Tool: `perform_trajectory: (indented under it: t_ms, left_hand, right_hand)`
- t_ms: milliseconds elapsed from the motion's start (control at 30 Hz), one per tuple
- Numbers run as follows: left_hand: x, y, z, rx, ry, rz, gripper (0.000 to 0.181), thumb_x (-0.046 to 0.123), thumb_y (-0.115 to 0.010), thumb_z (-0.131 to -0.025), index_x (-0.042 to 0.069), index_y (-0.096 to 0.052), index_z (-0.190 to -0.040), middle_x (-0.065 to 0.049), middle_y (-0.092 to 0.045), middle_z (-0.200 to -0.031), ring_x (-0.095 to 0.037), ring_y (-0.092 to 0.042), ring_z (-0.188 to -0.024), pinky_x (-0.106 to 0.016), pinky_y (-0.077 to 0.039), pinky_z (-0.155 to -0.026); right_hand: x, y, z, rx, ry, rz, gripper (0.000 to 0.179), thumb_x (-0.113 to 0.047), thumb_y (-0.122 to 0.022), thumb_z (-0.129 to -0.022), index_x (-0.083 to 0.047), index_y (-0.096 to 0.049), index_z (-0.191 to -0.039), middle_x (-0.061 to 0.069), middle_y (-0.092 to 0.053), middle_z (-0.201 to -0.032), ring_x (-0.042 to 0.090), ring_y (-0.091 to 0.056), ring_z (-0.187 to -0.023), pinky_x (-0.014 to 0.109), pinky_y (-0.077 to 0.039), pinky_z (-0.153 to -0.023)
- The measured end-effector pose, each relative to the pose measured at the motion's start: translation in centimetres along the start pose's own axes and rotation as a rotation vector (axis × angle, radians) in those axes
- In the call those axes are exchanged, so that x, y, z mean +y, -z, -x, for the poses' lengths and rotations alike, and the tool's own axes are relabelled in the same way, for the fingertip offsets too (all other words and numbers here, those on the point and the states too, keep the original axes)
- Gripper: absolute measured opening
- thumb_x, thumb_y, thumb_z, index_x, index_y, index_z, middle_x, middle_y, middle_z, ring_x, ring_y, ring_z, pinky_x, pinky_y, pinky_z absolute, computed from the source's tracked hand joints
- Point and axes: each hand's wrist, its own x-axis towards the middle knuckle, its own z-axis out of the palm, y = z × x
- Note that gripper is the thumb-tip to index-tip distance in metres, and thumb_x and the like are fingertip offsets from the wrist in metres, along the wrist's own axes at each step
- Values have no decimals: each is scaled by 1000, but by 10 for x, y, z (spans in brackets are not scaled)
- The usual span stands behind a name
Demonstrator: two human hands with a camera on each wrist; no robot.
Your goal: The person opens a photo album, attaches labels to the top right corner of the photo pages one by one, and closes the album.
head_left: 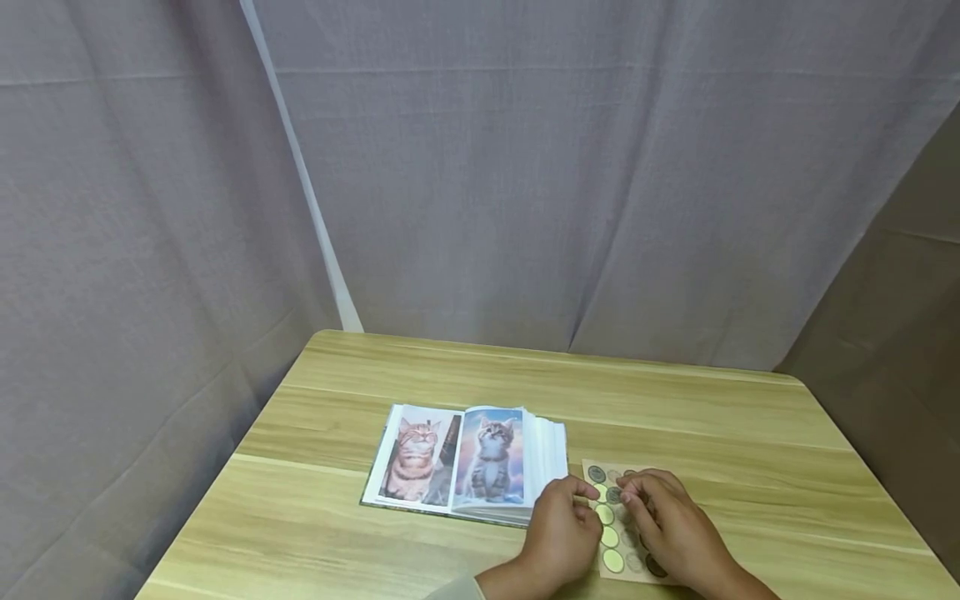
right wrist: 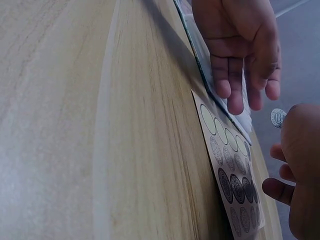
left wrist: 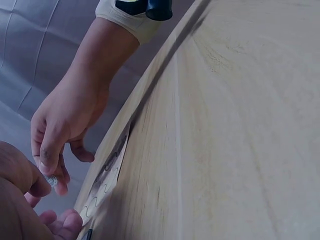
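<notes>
My right hand pinches a small round printed sticker by its edge between thumb and fingertips. Beneath it, a sticker sheet lies flat on the table, with rows of dark and pale brown round stickers and a column of bare yellow circles. Over the sheet's left edge hovers my left hand, close to the sticker, its fingers loosely bent around nothing. In the right wrist view the left hand has its fingers extended. A photo album lies open just left of the sheet, showing two cat pictures.
The wooden table has its far edge along grey curtains, which also hang at the left and right. The album's right-hand pages fan out up to the left hand. A white strip shows between two curtains.
</notes>
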Motion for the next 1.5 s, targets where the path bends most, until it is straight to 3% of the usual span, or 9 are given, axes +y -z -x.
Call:
perform_trajectory:
  t_ms: [133,300,467,667,800,933,1100,1267,1500]
  left_hand:
    - [1,0,2,-22,-63,-58,24,-9,-64,-80,9,-67,-96,5,-56,-88,5,-54,-75,-15,-48,-65]
    - [5,6,3,-92,-105,-110,20,-7,-62,-85,7,-67,-98,5,-58,-90,4,-51,-74,-15,-47,-65]
    - [10,16,5,-186,-134,-141,19,-5,-61,-89,6,-67,-104,4,-60,-99,4,-51,-75,-15,-48,-64]
    - [18,30,9,-263,-250,-270,20,3,-65,-92,11,-66,-111,9,-62,-110,4,-54,-87,-15,-48,-71]
    - [20,42,12,-237,-334,-404,21,8,-69,-92,16,-67,-112,11,-65,-109,3,-57,-91,-14,-47,-73]
    - [18,54,15,-147,-470,-550,23,11,-72,-90,18,-68,-112,8,-68,-105,-2,-61,-95,-18,-50,-79]
    - [12,70,17,-82,-572,-614,25,11,-73,-88,18,-67,-111,7,-70,-107,-10,-65,-104,-25,-53,-88]
    - [6,85,19,-56,-605,-640,25,11,-73,-87,17,-66,-110,6,-69,-105,-10,-65,-97,-26,-53,-83]
    - [-2,110,20,-61,-560,-708,23,13,-73,-88,14,-67,-111,2,-69,-107,-15,-64,-103,-34,-53,-90]
  right_hand:
    - [1,1,0,-8,-17,23,21,-12,-70,-98,-26,-59,-86,-7,-71,-116,23,-59,-116,15,-39,-93]
    - [1,2,-1,-12,-17,18,8,-14,-67,-101,-20,-68,-96,-4,-70,-117,23,-59,-115,33,-52,-80]
    - [0,2,-4,-32,-35,-2,5,-15,-65,-102,-19,-69,-101,-6,-69,-117,16,-56,-114,31,-52,-71]
    - [-1,3,-10,-32,-42,17,11,-16,-65,-102,-22,-65,-93,-7,-68,-117,14,-57,-112,33,-51,-73]
    - [-2,3,-14,-36,-62,8,6,-18,-64,-103,-20,-69,-101,-6,-67,-118,14,-58,-111,34,-53,-75]
    - [-4,4,-16,-63,-94,-11,7,-20,-62,-104,-22,-67,-100,-4,-67,-119,14,-58,-109,31,-54,-73]
    - [-4,4,-18,-82,-110,-21,9,-23,-61,-105,-24,-64,-96,-4,-66,-120,16,-58,-113,32,-55,-74]
    - [-6,4,-20,-78,-103,-20,9,-24,-61,-105,-24,-64,-96,-4,-66,-120,17,-59,-113,32,-56,-74]
    - [-10,6,-23,-59,-94,-20,14,-20,-63,-103,-23,-62,-90,-3,-68,-119,18,-61,-110,31,-55,-72]
